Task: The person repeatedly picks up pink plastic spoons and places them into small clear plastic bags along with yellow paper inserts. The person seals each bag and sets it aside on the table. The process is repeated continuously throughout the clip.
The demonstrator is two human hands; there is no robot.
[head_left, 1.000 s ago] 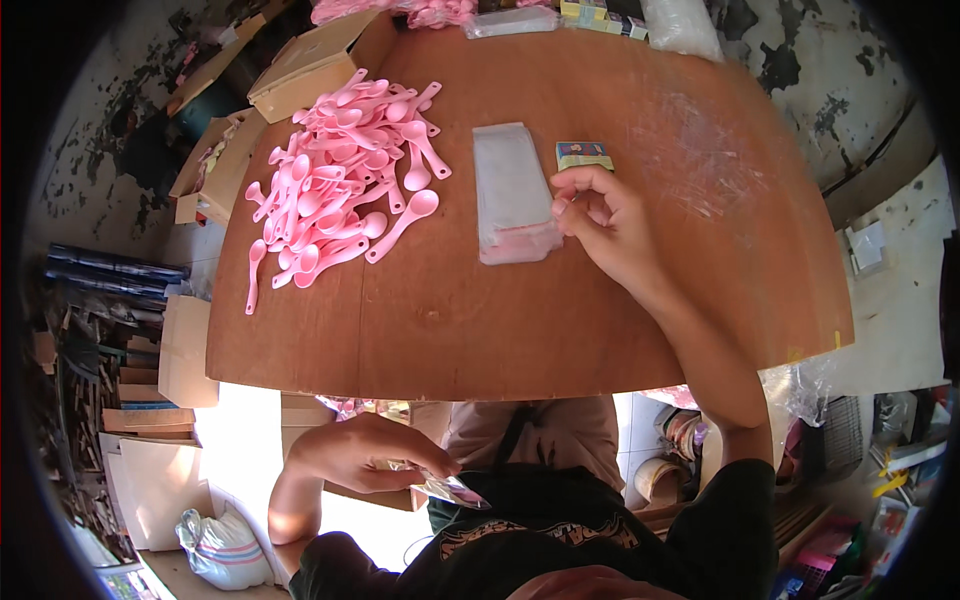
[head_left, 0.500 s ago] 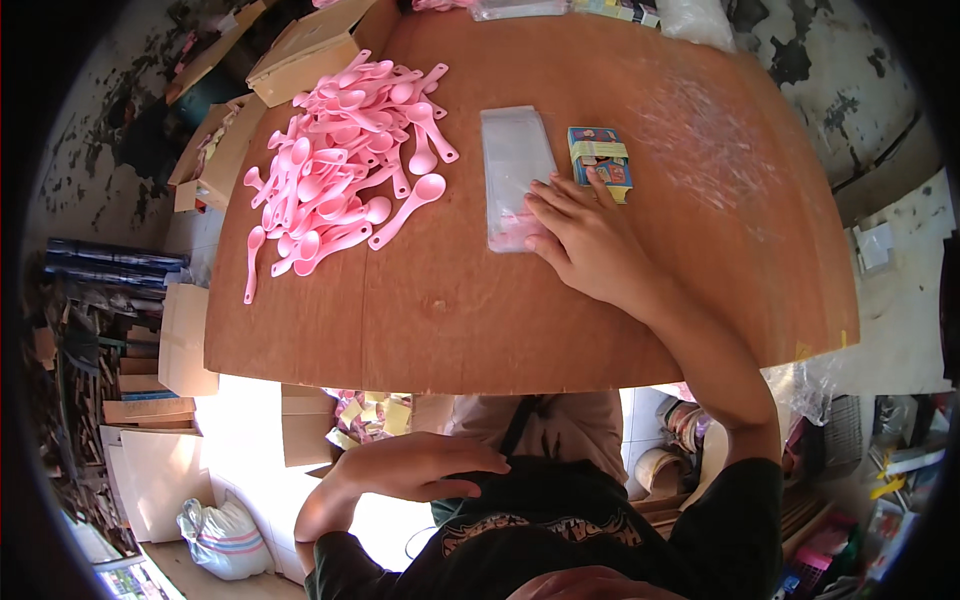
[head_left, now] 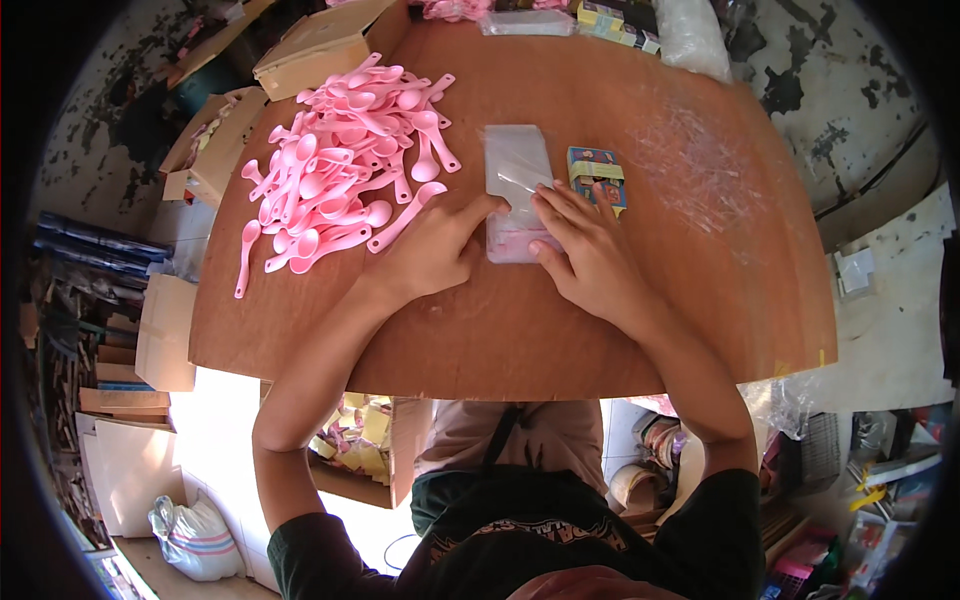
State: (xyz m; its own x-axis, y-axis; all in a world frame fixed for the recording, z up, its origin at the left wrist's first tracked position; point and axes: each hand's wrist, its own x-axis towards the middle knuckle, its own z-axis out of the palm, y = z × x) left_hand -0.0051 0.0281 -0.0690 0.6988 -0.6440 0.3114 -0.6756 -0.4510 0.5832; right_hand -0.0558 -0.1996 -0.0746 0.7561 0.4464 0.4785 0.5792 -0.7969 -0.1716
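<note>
Both my hands lie flat on the near middle of the bench (head_left: 520,340), meeting on the clear plastic bag (head_left: 518,190). My left hand (head_left: 432,258) comes in from the left with its forefinger stretched out, the tip pressing the bag's left edge near its lower end; the other fingers are curled loosely and grip nothing. My right hand (head_left: 588,255) rests from the right with fingers spread, pinning the bag's lower right part against the wood. Neither hand has closed around anything.

The bag runs lengthwise straight away from me, its near end under my fingertips and showing something pink inside, its far end free. It lies directly ahead, between the hands, about equally close to each.

Just right of the bag, touching my right fingertips or nearly so, sits a small colourful card packet (head_left: 597,176). Further left spreads the heap of pink plastic spoons (head_left: 345,170), well apart from the bag.

Beyond the bench's far left edge stand cardboard boxes (head_left: 310,45).
</note>
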